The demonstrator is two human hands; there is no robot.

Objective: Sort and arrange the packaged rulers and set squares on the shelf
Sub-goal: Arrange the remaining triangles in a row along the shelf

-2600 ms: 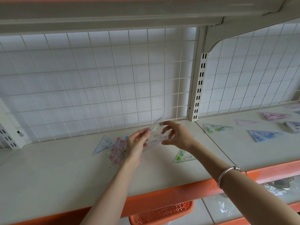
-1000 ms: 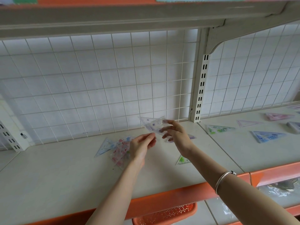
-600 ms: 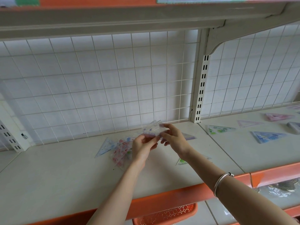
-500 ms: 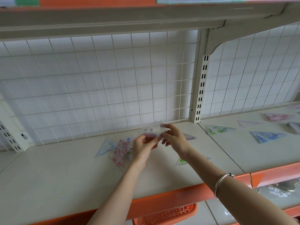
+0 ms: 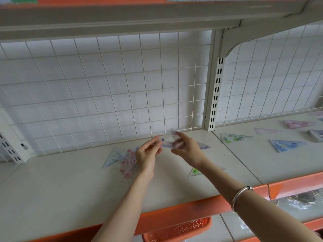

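Just above the cream metal shelf (image 5: 70,186), near its white wire-grid back (image 5: 122,93), the right hand (image 5: 187,151) pinches a clear purple-printed packaged set square (image 5: 168,142) between forefinger and thumb, holding it tilted in the air. The left hand (image 5: 148,153) sits at the packet's left end, fingers loosely curled (whether they actually grip it, I cannot tell). Under that hand lies a heap of blue and pink-flowered set squares (image 5: 125,160); a green-labelled triangle (image 5: 194,172) rests beside the right forearm.
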